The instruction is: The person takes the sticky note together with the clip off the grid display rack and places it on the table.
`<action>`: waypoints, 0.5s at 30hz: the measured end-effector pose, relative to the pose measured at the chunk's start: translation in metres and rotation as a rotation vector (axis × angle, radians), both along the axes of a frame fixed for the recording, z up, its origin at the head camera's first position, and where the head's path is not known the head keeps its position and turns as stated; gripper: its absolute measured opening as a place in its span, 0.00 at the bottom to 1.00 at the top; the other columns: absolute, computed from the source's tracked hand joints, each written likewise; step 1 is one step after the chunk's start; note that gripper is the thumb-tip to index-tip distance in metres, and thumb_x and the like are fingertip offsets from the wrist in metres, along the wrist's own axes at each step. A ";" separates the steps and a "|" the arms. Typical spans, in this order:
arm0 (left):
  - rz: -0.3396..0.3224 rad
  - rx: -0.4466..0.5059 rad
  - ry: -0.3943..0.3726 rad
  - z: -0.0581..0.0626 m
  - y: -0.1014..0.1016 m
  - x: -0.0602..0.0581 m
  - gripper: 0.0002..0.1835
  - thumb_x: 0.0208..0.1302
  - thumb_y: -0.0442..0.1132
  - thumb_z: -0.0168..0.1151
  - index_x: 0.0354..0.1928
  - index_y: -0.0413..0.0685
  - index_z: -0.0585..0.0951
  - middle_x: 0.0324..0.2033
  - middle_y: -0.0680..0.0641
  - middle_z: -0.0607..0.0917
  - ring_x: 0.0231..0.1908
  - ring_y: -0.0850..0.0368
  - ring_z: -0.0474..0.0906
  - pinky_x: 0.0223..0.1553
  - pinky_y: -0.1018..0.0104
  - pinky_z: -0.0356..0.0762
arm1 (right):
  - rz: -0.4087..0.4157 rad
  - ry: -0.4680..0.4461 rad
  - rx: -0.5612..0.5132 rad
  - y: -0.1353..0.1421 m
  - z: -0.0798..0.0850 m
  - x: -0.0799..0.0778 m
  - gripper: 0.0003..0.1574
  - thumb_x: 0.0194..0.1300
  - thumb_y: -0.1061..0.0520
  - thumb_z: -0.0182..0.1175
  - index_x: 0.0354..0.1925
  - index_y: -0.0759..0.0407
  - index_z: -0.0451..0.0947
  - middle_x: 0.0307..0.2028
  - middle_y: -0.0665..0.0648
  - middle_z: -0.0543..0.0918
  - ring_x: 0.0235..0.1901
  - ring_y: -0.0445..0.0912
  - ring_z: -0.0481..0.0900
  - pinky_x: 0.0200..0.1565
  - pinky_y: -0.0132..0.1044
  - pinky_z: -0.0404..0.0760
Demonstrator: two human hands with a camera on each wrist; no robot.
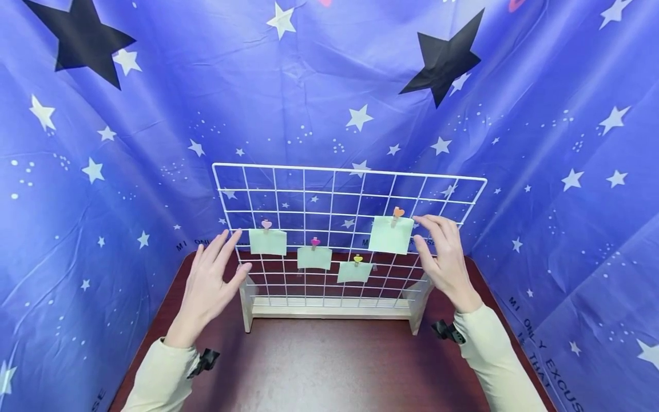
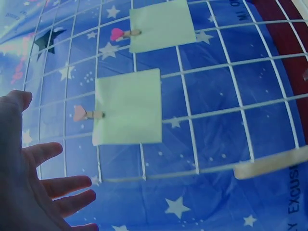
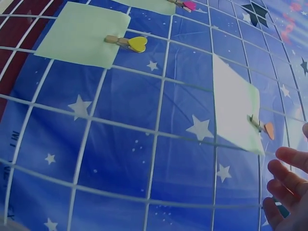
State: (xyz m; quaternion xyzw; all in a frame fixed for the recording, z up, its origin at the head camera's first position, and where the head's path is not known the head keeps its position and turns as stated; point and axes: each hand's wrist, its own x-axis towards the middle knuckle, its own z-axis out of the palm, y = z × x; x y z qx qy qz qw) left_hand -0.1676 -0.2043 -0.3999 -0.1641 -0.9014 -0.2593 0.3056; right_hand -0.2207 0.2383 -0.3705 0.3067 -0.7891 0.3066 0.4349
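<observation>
A white wire grid panel (image 1: 350,171) stands upright in a wooden base (image 1: 329,312). Small heart clothespins fix pale green paper notes to it: one note (image 1: 268,245) with a pale pink heart, one (image 1: 314,260) with magenta, one (image 1: 354,274) with yellow, and a larger-looking one (image 1: 386,237) with an orange heart clothespin (image 1: 398,213). My left hand (image 1: 213,280) is beside the grid's left edge, fingers spread and holding nothing. Beside the orange-clipped note's right edge is my right hand (image 1: 447,260), fingers loosely bent; the right wrist view shows them apart from the note.
A dark red-brown table (image 1: 329,366) lies under the stand. Blue cloth (image 1: 298,114) printed with stars surrounds it at the back and both sides. Black straps with bows (image 1: 206,363) sit at both sleeve cuffs.
</observation>
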 end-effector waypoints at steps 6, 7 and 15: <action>-0.028 0.013 0.026 0.009 0.012 -0.002 0.34 0.66 0.57 0.55 0.72 0.55 0.64 0.65 0.37 0.68 0.65 0.41 0.62 0.69 0.46 0.44 | -0.003 -0.001 0.010 -0.009 0.008 -0.006 0.26 0.70 0.48 0.49 0.53 0.66 0.78 0.46 0.67 0.77 0.45 0.63 0.69 0.46 0.50 0.64; -0.032 0.015 0.034 0.011 0.013 -0.001 0.34 0.66 0.58 0.54 0.72 0.55 0.64 0.65 0.37 0.68 0.65 0.41 0.62 0.69 0.46 0.44 | -0.004 -0.002 0.007 -0.011 0.009 -0.007 0.26 0.70 0.49 0.50 0.53 0.66 0.78 0.45 0.67 0.77 0.44 0.62 0.68 0.45 0.50 0.63; -0.073 0.013 0.082 0.021 0.028 0.000 0.35 0.65 0.61 0.53 0.71 0.55 0.66 0.65 0.39 0.70 0.63 0.41 0.66 0.67 0.48 0.54 | -0.012 -0.028 -0.020 -0.020 0.012 -0.012 0.24 0.67 0.52 0.51 0.55 0.64 0.78 0.41 0.64 0.75 0.40 0.60 0.66 0.40 0.46 0.62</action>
